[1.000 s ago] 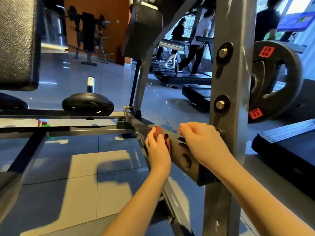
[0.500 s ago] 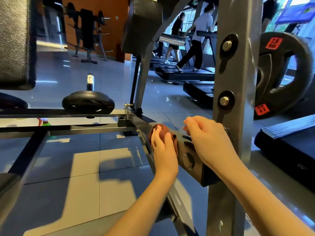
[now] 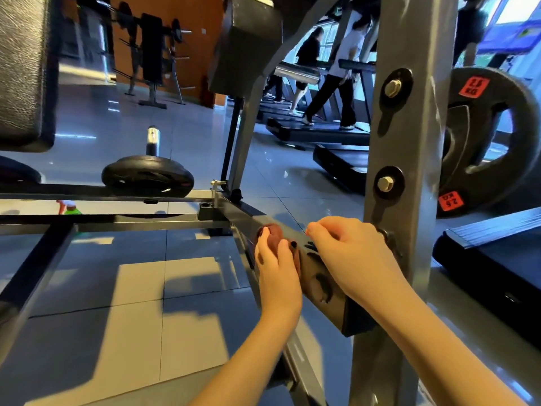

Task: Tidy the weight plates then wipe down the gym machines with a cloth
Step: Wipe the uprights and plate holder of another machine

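Left hand: the left hand (image 3: 276, 273) has its fingers clamped round the cloth (image 3: 273, 235), pressing it to the slanted frame bar (image 3: 322, 306).
Right hand: the right hand (image 3: 351, 253) has its fingers curled over the same bar's top edge, just beside the upright post (image 3: 409, 142).
Cloth: reddish-brown and bunched, between palm and bar.
Weight plates: a 2.5 kg plate (image 3: 483, 159) stands upright behind the post; a flat plate (image 3: 147, 175) lies on the far frame.

A white-shirted person (image 3: 349, 51) walks beyond the glossy tiled floor (image 3: 140, 291), right of an orange wall (image 3: 202, 22).
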A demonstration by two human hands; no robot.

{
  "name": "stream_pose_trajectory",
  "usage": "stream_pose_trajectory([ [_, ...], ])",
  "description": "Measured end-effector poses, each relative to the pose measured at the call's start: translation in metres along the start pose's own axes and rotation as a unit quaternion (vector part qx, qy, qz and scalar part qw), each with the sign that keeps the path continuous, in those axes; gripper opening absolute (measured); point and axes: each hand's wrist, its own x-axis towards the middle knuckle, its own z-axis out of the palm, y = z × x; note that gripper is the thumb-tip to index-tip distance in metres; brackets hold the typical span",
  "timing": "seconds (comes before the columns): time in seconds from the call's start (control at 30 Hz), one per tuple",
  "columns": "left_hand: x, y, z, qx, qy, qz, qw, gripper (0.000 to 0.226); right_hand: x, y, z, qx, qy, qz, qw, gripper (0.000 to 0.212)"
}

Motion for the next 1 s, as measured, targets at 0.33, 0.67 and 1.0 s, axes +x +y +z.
stream_pose_trajectory([
  [0.33, 0.072, -0.002, -0.011, 0.026, 0.004, -0.041, 0.999, 0.049, -0.002, -0.002, -0.001, -0.003, 0.002, -0.001, 1.000, 0.036],
  [0.67, 0.052, 0.011, -0.012, 0.049, -0.056, 0.043, 0.996, 0.040, -0.002, -0.001, 0.000, 0.006, 0.021, -0.001, 1.000, 0.034],
  [1.0, -0.016, 0.019, -0.004, 0.026, -0.079, 0.123, 0.989, 0.030, -0.005, 0.003, 0.004, 0.075, 0.057, -0.020, 0.995, 0.026],
])
